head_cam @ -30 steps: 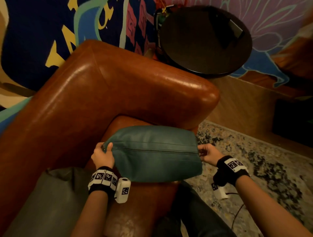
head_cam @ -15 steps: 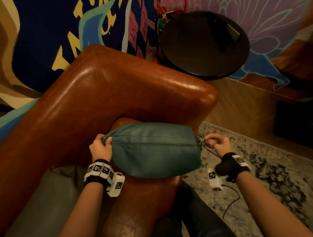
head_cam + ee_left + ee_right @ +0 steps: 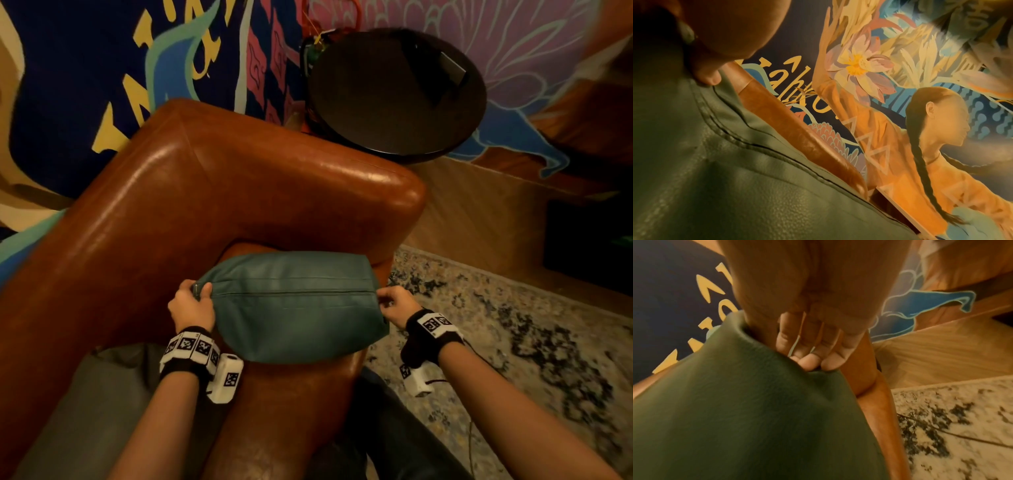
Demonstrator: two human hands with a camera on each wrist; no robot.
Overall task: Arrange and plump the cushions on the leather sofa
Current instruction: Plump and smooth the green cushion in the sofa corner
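A teal leather cushion (image 3: 294, 305) lies across the seat of the brown leather sofa (image 3: 205, 192), seam side up. My left hand (image 3: 191, 303) grips its left corner at the zip end, thumb (image 3: 709, 76) pressed on the cushion (image 3: 735, 178). At the other end, my right hand (image 3: 394, 305) pinches the right corner, curled fingertips (image 3: 813, 360) digging into the cushion (image 3: 756, 410). A grey-green cushion (image 3: 85, 411) lies on the sofa at the lower left, partly behind my left forearm.
A round dark side table (image 3: 397, 92) stands behind the sofa arm. A painted mural wall (image 3: 85, 68) runs along the back. A patterned rug (image 3: 513, 325) covers the floor on the right, with a thin cable (image 3: 469, 438) on it. My dark trouser leg (image 3: 387, 428) stands beside the seat.
My right hand had let go of the cushion's right corner half a second ago and has now come back to pinch it. The left hand kept its grip.
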